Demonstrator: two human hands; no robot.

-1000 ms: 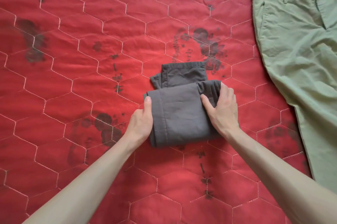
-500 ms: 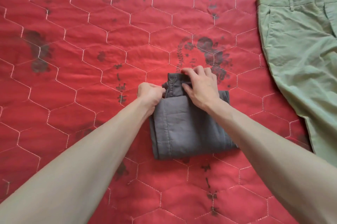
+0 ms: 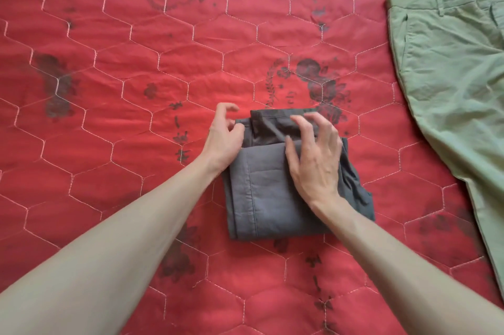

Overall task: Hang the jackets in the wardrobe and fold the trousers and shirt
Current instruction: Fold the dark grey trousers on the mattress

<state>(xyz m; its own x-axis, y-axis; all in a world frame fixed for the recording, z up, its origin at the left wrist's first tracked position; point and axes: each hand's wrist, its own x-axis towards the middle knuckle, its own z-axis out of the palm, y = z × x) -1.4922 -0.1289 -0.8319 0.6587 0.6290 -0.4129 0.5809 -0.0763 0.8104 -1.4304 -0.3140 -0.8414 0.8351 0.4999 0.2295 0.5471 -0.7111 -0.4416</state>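
Note:
Dark grey trousers [image 3: 267, 198] lie folded into a compact rectangle on the red quilt, with the waistband end sticking out at the far side. My left hand [image 3: 225, 138] sits at the bundle's far left corner, fingers curled loosely and apart, holding nothing. My right hand [image 3: 313, 157] hovers over the upper right of the bundle with fingers spread, fingertips near the waistband. Light green trousers [image 3: 458, 84] lie spread flat at the right edge of the view.
A red quilt [image 3: 136, 62] with white hexagon stitching and dark floral prints covers the whole surface. No wardrobe, jackets or shirt are in view.
Both hands have let go of the grey trousers' far edge and lifted with fingers spread. The folded bundle stays in place.

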